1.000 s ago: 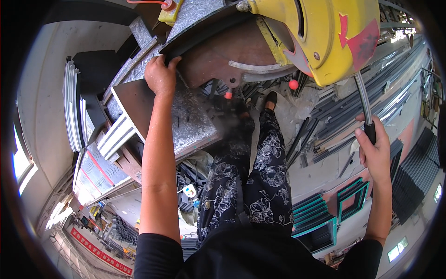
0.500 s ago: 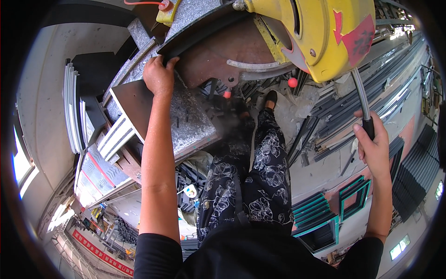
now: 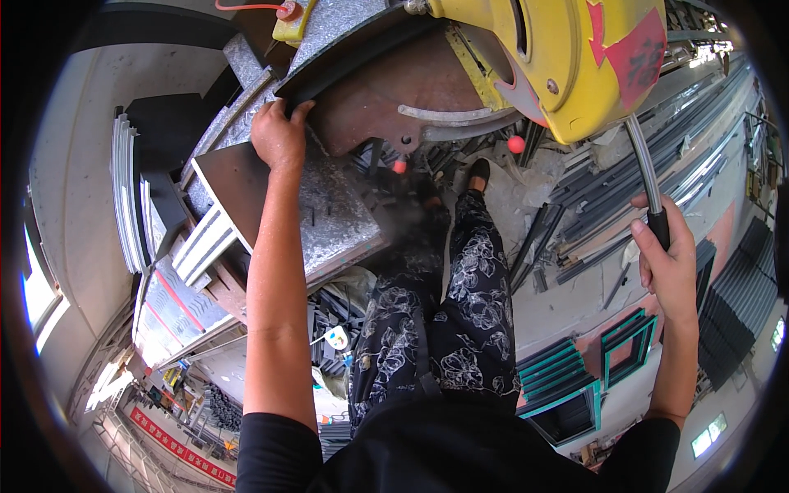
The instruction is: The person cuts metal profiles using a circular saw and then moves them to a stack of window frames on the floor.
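My left hand (image 3: 279, 135) is closed over the near end of a dark, bar-like profile (image 3: 349, 53) lying along the saw's speckled metal fence. Its thumb sticks out to the right, and the fingertips are partly hidden behind the bar. My right hand (image 3: 664, 255) is wrapped round the black grip of a steel lever handle (image 3: 643, 164). That lever runs up to the yellow head of a cutting saw (image 3: 567, 66), which is raised at the upper right. Under the head lies the saw's brown turntable (image 3: 386, 90), with a curved slotted rail on its near side.
A dusty metal work table (image 3: 345, 238) stands left of my legs, with a brown board (image 3: 238, 185) beside it. Two red knobs (image 3: 515, 145) show below the turntable. Dark offcuts and long profiles (image 3: 625, 189) cover the floor at right. Green-edged frames (image 3: 629, 349) lie lower right.
My right hand and the lever's grip have shifted slightly to the right. My left hand stays on the dark profile.
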Tool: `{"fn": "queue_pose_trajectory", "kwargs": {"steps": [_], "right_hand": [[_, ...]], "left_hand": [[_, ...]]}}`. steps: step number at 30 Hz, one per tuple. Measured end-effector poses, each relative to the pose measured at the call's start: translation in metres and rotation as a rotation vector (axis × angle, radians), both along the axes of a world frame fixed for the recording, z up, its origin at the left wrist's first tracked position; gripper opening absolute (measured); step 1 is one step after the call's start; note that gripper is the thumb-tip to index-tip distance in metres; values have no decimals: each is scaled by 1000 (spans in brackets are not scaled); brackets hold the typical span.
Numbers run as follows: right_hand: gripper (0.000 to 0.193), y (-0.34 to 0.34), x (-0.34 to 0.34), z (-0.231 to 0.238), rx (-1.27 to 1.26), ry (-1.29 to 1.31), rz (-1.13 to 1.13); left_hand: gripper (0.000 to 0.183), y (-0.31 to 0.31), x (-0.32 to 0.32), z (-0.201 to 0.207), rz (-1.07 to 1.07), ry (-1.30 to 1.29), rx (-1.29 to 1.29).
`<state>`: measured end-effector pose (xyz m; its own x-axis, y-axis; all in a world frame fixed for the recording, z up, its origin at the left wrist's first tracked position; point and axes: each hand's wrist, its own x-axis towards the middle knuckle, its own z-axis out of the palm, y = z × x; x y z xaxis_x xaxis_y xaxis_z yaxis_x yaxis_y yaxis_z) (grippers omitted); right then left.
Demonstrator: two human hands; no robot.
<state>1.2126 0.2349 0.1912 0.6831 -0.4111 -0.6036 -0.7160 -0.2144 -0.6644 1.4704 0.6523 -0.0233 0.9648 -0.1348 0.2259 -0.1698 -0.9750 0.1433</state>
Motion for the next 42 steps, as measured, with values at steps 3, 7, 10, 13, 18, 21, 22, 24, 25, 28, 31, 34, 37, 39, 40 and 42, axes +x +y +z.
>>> {"fn": "queue_pose_trajectory", "kwargs": {"steps": [3,7,10,13,18,21,22,24,25,28,31,34,37,39,40,42], "right_hand": [[28,0,-1,-2,-7,-8,16],[27,2,-1,-6,-4,-6,13],[27,1,-1,-11,18,-4,6],[28,1,-3,-14,9,1,3],[28,2,-2,-15,20,2,-4],[27,1,-3,-19,25,-17,0],[27,1,-4,-21,27,-34,5],[26,1,-4,-27,33,-30,3],[26,1,-4,-31,40,-26,1],[25,1,-7,-53,22,-24,-7],[23,2,-10,-86,27,-32,-39],[22,1,-14,-111,49,-67,-56],[24,-3,-17,-86,22,-38,-33],[30,0,-12,-44,-10,1,-24],[30,1,-7,-13,-34,-13,-34],[34,1,2,49,-90,-63,16]], "left_hand": [[45,0,1,1,12,36,-7],[45,2,1,-3,-5,13,-17],[45,2,1,-3,-4,-9,-8],[44,0,1,-2,-2,12,2],[43,-1,0,0,3,6,-9],[43,-1,-1,0,4,-24,17],[43,-2,-1,0,3,-23,15],[42,-2,-1,1,5,-8,10],[42,-1,-1,0,6,-8,9],[42,-2,0,-2,0,-30,2],[46,-2,1,2,24,72,7],[41,-4,1,0,-6,-29,-23],[41,-6,-1,-1,-31,-43,-30],[41,-1,-1,-3,-16,-9,-7],[41,1,-2,-3,-18,-15,-5],[41,-2,-2,-2,-20,-1,-23]]}}
